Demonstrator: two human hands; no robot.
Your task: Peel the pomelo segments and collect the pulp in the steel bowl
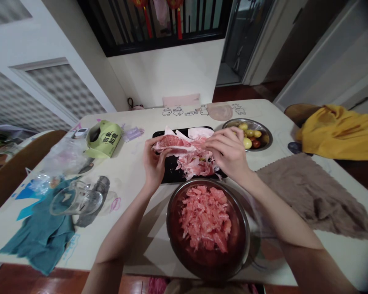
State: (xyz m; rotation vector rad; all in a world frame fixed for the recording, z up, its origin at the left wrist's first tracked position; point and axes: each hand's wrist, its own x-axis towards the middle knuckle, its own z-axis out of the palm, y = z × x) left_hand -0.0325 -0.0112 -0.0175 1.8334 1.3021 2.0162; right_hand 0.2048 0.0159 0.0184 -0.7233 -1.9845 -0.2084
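Observation:
My left hand [155, 162] is closed around a pink pomelo segment [174, 143] with pale membrane on it. At the segment's right end, the fingers of my right hand [228, 152] are pinched together on what looks like its membrane. Both hands are above a black tray [169, 176], where a heap of torn membrane [197, 165] and pieces of thick white rind [200, 132] lie. Close to me stands a steel bowl [171, 245] with loose pink pomelo flesh [206, 216] in it.
A steel dish [267, 141] of small green and red fruits [254, 134] is beyond my right hand. To the right lie a brown cloth [313, 196] and a yellow garment [340, 130]. On the left are a green box [106, 141], a glass pitcher [76, 200] and a teal cloth [46, 237].

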